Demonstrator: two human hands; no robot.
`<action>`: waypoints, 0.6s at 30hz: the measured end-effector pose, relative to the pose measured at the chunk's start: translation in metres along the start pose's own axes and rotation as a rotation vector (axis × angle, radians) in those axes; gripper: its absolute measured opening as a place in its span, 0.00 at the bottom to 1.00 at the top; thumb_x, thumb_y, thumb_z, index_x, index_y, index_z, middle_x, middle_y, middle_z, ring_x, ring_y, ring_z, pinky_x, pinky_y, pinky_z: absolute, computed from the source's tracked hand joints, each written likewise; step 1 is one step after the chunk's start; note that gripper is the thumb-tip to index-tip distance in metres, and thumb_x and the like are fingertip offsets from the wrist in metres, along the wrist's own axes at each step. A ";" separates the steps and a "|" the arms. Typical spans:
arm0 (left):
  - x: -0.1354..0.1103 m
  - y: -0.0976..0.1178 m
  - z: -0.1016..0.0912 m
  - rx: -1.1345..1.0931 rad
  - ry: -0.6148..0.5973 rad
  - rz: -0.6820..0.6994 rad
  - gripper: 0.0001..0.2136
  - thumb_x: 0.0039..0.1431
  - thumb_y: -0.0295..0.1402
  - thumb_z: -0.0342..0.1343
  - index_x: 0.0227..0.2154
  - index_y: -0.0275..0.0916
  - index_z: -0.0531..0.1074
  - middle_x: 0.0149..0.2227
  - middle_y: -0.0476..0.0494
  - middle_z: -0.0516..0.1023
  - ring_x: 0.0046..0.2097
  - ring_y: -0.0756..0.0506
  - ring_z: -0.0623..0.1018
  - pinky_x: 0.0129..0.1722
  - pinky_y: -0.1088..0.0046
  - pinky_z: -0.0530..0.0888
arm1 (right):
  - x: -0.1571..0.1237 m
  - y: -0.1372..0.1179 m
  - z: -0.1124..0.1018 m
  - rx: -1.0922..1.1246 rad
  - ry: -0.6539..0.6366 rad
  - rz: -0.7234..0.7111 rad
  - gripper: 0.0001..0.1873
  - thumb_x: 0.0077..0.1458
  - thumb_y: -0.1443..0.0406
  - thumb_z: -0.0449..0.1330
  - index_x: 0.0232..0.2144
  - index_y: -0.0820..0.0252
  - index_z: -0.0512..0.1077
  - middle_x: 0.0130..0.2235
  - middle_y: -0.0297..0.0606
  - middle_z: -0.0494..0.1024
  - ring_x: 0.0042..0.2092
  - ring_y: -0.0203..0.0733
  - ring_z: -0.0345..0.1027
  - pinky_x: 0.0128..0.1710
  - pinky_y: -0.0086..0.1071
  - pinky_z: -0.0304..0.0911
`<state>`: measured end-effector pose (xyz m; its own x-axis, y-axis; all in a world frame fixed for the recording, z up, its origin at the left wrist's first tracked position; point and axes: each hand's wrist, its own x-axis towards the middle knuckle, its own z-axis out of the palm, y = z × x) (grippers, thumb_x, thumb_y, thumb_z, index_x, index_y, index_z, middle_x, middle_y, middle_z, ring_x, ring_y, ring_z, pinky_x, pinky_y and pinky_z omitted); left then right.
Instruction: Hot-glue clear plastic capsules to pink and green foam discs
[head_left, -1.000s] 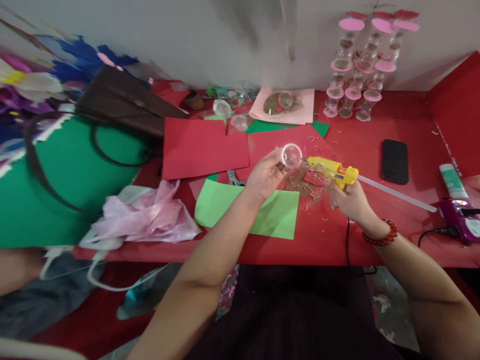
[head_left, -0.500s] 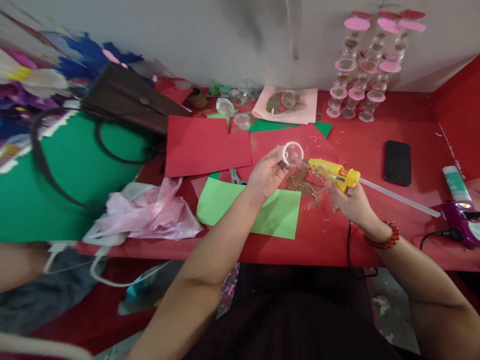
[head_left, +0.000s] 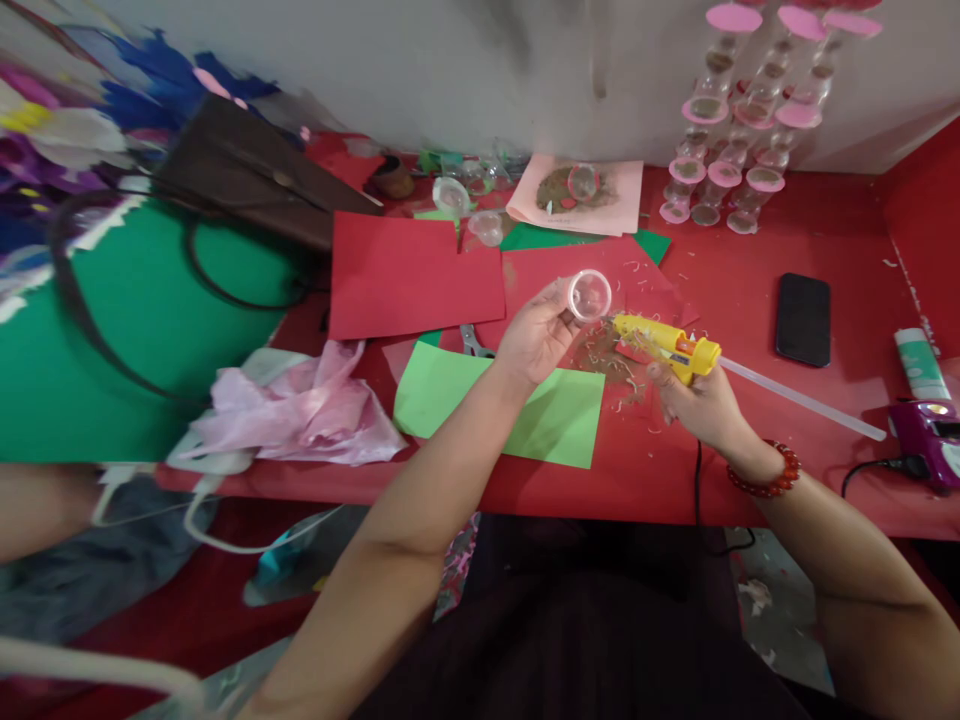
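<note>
My left hand [head_left: 538, 335] pinches a small clear plastic cup [head_left: 590, 295] by its side, the round rim facing up toward me. In my right hand [head_left: 697, 400] is a yellow hot glue gun [head_left: 656, 338], with a long translucent glue stick [head_left: 806, 400] poking out of its back. The gun's nozzle points left and sits close to the cup's lower right rim; whether they touch I cannot tell. Thin strings of glue cling to the gun's barrel. Below lies a patch of brown grains and glue scraps [head_left: 611, 362] on the red table [head_left: 757, 460].
Red card [head_left: 412, 280], light green paper [head_left: 559, 420] and scissors [head_left: 472, 342] lie on the left. Behind are a pink sheet with sand [head_left: 622, 210] and clear cups [head_left: 487, 228]. Hourglass-like cup columns [head_left: 724, 175] stand back right. A phone [head_left: 802, 320] and purple device [head_left: 926, 445] lie right.
The camera view has tilted slightly, shifting the scene. The cup and the glue gun stay held close together, the gun's tip now slightly lower against the cup's rim.
</note>
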<state>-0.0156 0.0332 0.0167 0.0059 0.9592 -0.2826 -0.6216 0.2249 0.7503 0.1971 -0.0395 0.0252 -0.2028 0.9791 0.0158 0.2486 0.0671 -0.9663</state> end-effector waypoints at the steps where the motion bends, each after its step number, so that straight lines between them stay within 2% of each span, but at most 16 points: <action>1: 0.000 0.000 0.000 0.003 -0.008 0.003 0.06 0.66 0.25 0.59 0.40 0.36 0.81 0.41 0.41 0.84 0.47 0.46 0.83 0.53 0.70 0.78 | 0.000 0.000 0.000 0.006 0.000 -0.014 0.24 0.60 0.44 0.64 0.45 0.56 0.81 0.19 0.29 0.67 0.22 0.37 0.64 0.20 0.31 0.61; 4: -0.001 0.000 0.001 0.005 -0.034 0.012 0.06 0.66 0.24 0.58 0.38 0.35 0.81 0.40 0.41 0.84 0.44 0.47 0.83 0.52 0.71 0.77 | 0.000 -0.001 0.001 0.008 -0.006 -0.021 0.24 0.60 0.46 0.64 0.46 0.57 0.81 0.20 0.30 0.68 0.23 0.37 0.64 0.20 0.30 0.60; 10: 0.001 -0.004 0.001 0.005 -0.059 0.039 0.05 0.65 0.24 0.59 0.39 0.36 0.81 0.40 0.44 0.84 0.40 0.50 0.83 0.47 0.74 0.78 | -0.002 -0.002 0.002 0.012 -0.032 0.005 0.22 0.60 0.48 0.64 0.42 0.60 0.80 0.17 0.25 0.65 0.17 0.32 0.58 0.16 0.28 0.53; 14: 0.003 -0.007 -0.001 -0.005 -0.098 0.059 0.07 0.67 0.23 0.57 0.37 0.35 0.80 0.36 0.44 0.84 0.37 0.52 0.82 0.43 0.76 0.78 | -0.001 -0.002 0.003 0.031 -0.020 -0.016 0.20 0.59 0.48 0.65 0.39 0.58 0.78 0.17 0.26 0.66 0.17 0.32 0.57 0.16 0.28 0.54; 18: 0.003 -0.007 -0.002 0.021 -0.097 0.052 0.06 0.66 0.24 0.58 0.38 0.36 0.80 0.38 0.44 0.84 0.42 0.49 0.84 0.48 0.73 0.79 | -0.001 -0.004 0.003 0.029 -0.024 -0.043 0.19 0.59 0.47 0.66 0.36 0.57 0.78 0.18 0.28 0.67 0.20 0.34 0.61 0.17 0.28 0.56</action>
<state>-0.0124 0.0342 0.0094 0.0507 0.9815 -0.1848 -0.6066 0.1773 0.7750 0.1931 -0.0413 0.0286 -0.2358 0.9704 0.0515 0.2121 0.1031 -0.9718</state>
